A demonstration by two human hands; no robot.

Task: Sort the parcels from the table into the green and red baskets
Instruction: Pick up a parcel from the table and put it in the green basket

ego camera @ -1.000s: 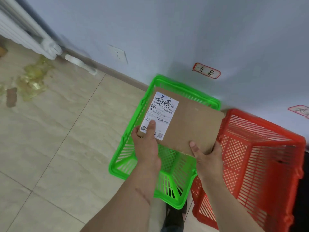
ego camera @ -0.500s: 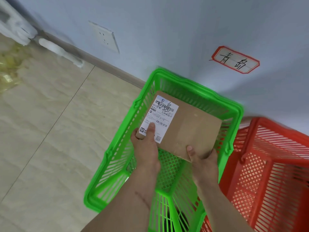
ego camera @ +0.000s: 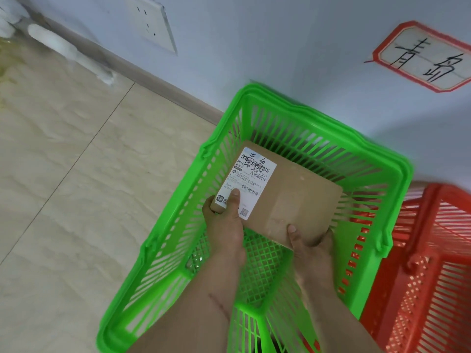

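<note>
A brown cardboard parcel (ego camera: 293, 197) with a white shipping label and handwritten characters is held down inside the green basket (ego camera: 382, 159). My left hand (ego camera: 224, 225) grips its near left corner, thumb on the label. My right hand (ego camera: 311, 247) grips the near right edge, thumb on top and fingers underneath. The green basket's mesh floor shows below the parcel. The red basket (ego camera: 433, 263) stands right beside it on the right.
Both baskets stand on a beige tiled floor against a pale blue wall. A red-bordered paper sign (ego camera: 423, 57) with handwritten characters hangs above the green basket. A wall socket (ego camera: 153, 26) and a white pipe (ego camera: 68, 52) are at the upper left.
Both hands have lowered the parcel from above the green basket's rim down into the basket. The view has come closer to the baskets.
</note>
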